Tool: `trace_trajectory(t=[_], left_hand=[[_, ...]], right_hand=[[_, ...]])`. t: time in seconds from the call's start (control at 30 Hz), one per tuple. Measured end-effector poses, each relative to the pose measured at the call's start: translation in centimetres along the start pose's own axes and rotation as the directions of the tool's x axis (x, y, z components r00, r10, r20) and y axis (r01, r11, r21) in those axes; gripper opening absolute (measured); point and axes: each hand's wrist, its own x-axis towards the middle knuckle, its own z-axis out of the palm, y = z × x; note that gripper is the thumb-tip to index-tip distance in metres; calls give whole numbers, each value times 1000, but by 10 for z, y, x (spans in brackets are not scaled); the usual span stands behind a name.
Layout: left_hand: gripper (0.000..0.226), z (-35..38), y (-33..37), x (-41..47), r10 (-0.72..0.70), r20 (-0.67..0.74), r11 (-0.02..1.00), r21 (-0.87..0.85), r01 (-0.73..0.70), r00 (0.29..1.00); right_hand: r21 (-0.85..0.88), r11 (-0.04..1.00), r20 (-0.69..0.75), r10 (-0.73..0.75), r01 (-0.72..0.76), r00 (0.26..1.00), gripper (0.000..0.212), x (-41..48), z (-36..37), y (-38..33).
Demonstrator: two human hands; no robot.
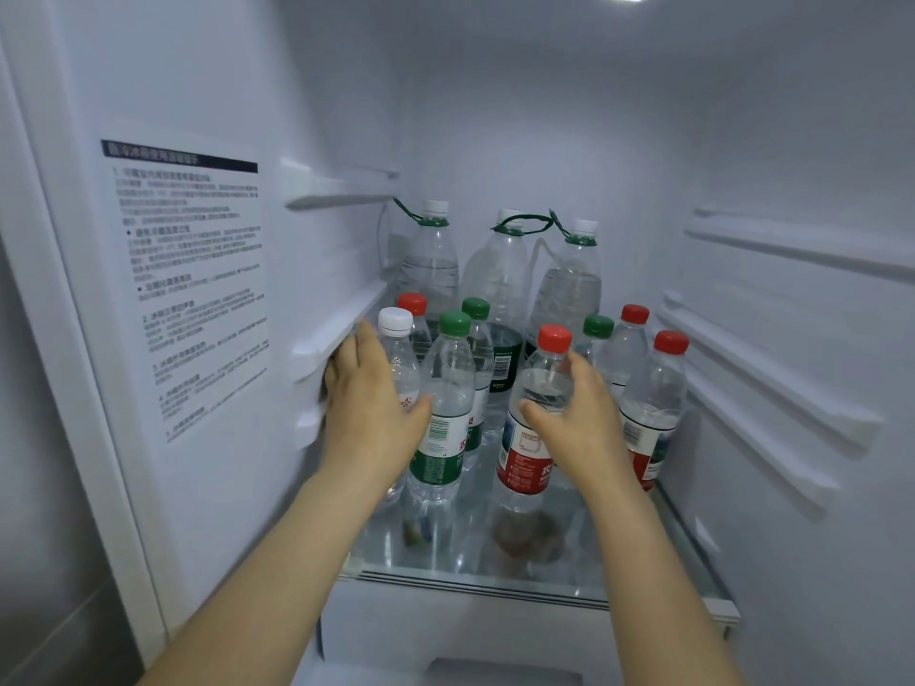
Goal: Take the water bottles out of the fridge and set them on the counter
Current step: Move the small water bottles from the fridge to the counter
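White fridge [544, 116] walls close in on a glass shelf [643, 552] crowded with water bottles, all of them upright.

The green-capped bottle [448, 388] at the front middle serves as the marker. Just left of it, and touching it, stands a white-capped bottle [396, 358]. The left hand [366, 403] is wrapped round that one, with the thumb across its front beside the green label and the fingers gone round the far side, next to the fridge wall. To the right of the green-capped bottle, with a small gap between, stands a red-capped bottle [534, 418]. The right hand [579, 413] grips it at the shoulder, thumb in front and fingers behind. Both grips sit high on the body, which I judge suits a straight lift clear of the neighbours. Both bottles rest on the shelf, not yet raised.

More small bottles [653, 403] with red and green caps crowd behind and to the right of the green-capped one. Three big bottles [500, 274] with green carry loops stand at the back, probably left for later because the front row blocks them.

Far left of the green-capped bottle a printed sticker [188, 289] covers the side wall; far right, empty shelf rails [767, 368] run along the other wall. No counter is in view.
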Motion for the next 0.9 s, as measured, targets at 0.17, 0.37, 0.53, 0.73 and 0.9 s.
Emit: trace_trajectory(t=[0.17,0.37,0.53,0.73,0.9], left_hand=[[69,-2,5,-10,46,8,995,86,-47,999],[81,-3,0,-24,10,97,992,-126,2,995],[77,-4,-2,-33,-22,124,981,-190,46,992],[75,-10,1,-59,-45,83,966,-251,65,995],[71,-26,13,-77,-121,106,923,-355,151,987]], right_hand=[[89,996,36,17,-21,999,74,-10,-1,3],[164,986,71,8,-19,997,76,-24,2,10],[166,984,78,46,-58,996,60,-29,6,19],[186,982,-7,32,-30,999,63,-56,4,21],[289,957,-10,31,-27,999,55,-75,-10,13]])
